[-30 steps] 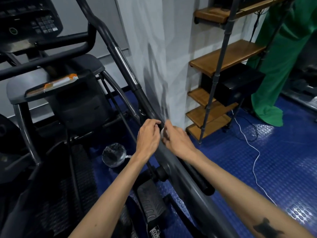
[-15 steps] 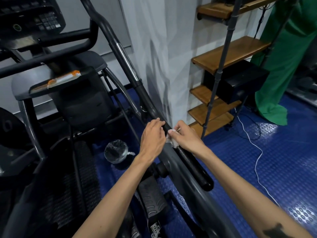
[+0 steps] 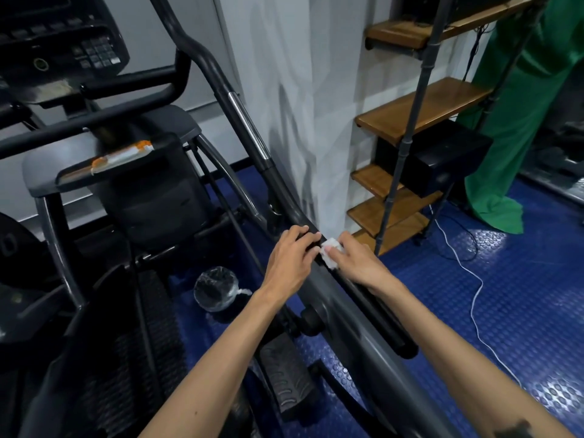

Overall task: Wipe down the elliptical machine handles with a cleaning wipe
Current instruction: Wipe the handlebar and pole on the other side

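The elliptical's long dark handle bar runs from the upper left down to the lower right, with a chrome band partway along. My left hand grips the bar near its middle, fingers curled over the top. Just to its right, my right hand presses a crumpled white wipe against the bar, thumb and fingers wrapped round it. Below my right hand a black foam grip continues along the bar.
The console and a shelf holding an orange-and-white packet sit at the left. A clear plastic bag lies on the blue floor. Wooden shelves, a white pillar, a green cloth and a white cable are at the right.
Both hands have slid a little down the bar toward me, and the white wipe under my right hand has come into plainer view.
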